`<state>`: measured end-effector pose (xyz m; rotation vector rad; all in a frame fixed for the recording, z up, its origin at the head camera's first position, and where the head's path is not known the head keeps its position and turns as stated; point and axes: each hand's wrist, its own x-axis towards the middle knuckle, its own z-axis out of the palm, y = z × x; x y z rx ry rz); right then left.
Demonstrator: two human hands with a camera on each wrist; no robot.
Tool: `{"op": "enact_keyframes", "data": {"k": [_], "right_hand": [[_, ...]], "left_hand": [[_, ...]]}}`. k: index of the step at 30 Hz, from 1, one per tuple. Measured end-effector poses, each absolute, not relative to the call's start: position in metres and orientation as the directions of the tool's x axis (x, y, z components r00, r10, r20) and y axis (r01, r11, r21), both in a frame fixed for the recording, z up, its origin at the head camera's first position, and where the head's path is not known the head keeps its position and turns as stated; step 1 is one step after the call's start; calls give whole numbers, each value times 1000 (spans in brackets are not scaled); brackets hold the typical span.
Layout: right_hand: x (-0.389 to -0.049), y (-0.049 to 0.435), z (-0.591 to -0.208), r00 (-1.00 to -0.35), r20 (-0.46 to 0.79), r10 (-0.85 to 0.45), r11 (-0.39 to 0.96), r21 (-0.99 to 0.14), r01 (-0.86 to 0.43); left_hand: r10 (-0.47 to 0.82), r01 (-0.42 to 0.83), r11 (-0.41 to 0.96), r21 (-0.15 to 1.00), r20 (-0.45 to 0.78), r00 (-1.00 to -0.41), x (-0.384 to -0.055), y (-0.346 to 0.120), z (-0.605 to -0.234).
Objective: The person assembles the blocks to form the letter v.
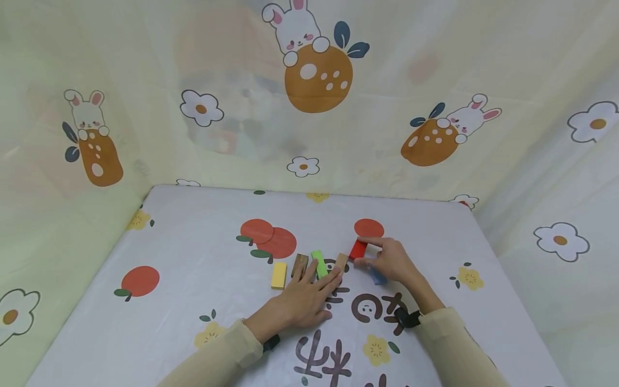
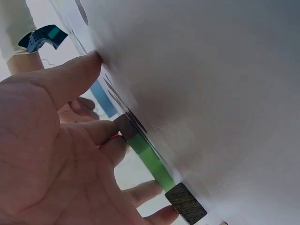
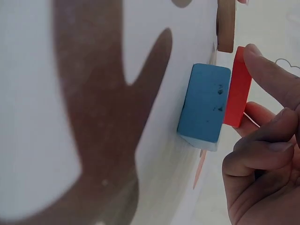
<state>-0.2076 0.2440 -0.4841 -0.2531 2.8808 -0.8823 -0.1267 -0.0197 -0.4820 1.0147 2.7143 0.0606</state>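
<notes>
Across the middle of the table point(image 1: 193, 312), a loose row of small blocks is laid out, well apart from the far edge. At its left end the yellow block point(image 1: 278, 276) is placed, followed by the dark brown wooden block point(image 1: 300, 263), the green block point(image 1: 317, 261) and the tan wooden block point(image 1: 342, 260), with narrow gaps left between them.

The left hand point(image 1: 301, 301) is held with its fingers spread over the near side of the row. The tan wooden block is touched by a fingertip; the dark brown wooden block and the green block are neared by others, though exact contact cannot be told.

To the right of the row, the red block point(image 1: 358, 249) is pinched at its two ends between thumb and index finger of the right hand point(image 1: 390, 260); whether it is raised cannot be told. The blue block point(image 1: 379, 277) is partly covered by that hand, just beside the red block.

A broad stretch of printed surface is left between the yellow block and the table's left edge, and another between the right hand and the right edge. The near side is crossed by both sleeves point(image 1: 220, 352). Beyond the far edge, a rabbit-printed curtain point(image 1: 232, 54) is hung.
</notes>
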Motion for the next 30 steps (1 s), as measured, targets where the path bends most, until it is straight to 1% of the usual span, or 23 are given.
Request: {"op": "enact_keyframes", "data": {"k": [10, 22, 30], "right_hand": [[-216, 238, -486, -979, -63, -191, 817, -563, -123], [-225, 230, -485, -975, 11, -223, 826, -528, -195], [-227, 223, -480, -976, -49, -210, 829, -538, -151]], "left_hand": [[648, 639, 760, 117, -209, -733, -127, -20, -485], [641, 636, 765, 101, -212, -737, -127, -20, -486], [642, 631, 766, 127, -210, -737, -129, -19, -487]]}}
